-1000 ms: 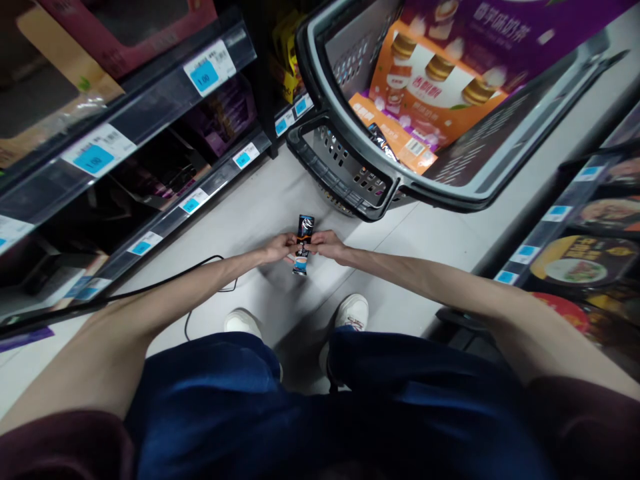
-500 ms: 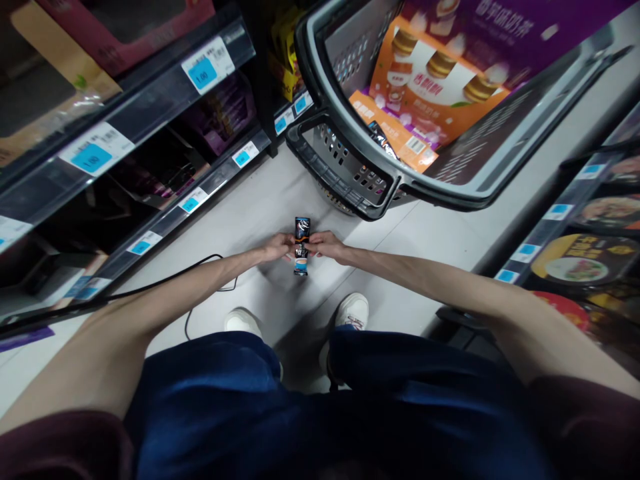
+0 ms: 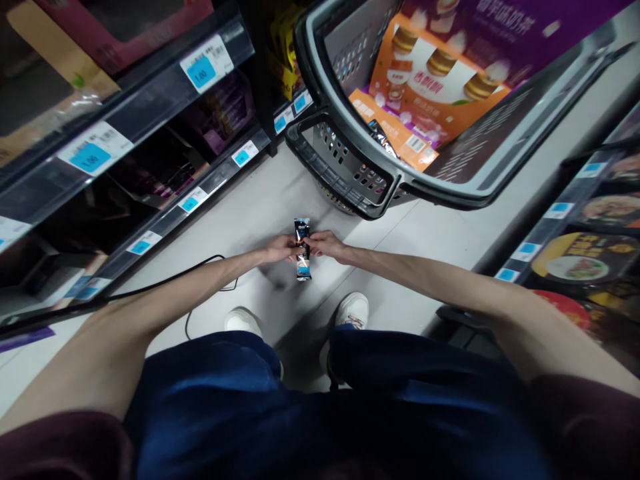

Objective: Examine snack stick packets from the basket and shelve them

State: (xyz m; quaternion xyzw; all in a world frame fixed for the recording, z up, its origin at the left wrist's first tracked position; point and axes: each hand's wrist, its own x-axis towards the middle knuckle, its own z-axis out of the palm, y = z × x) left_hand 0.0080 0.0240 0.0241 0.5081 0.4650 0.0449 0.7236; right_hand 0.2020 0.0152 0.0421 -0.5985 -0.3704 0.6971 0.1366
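Between my two hands, in the middle of the view above the floor, is a small black and blue snack packet, long and narrow with crimped ends. My left hand grips its left edge with fingers closed. On the opposite edge, my right hand pinches the packet near its middle. The fingertips cover part of the print. Just beyond them stands a grey shopping basket with a black handle. It holds an orange and purple carton and a dark packet.
A shelf rack with price tags runs along the left. Another shelf with food packs is on the right. A black cable crosses near my left forearm. My white shoes stand on the pale floor.
The packet has turned slightly in my fingers, and its shiny face now shows more broadly. Both hands keep almost the same place.
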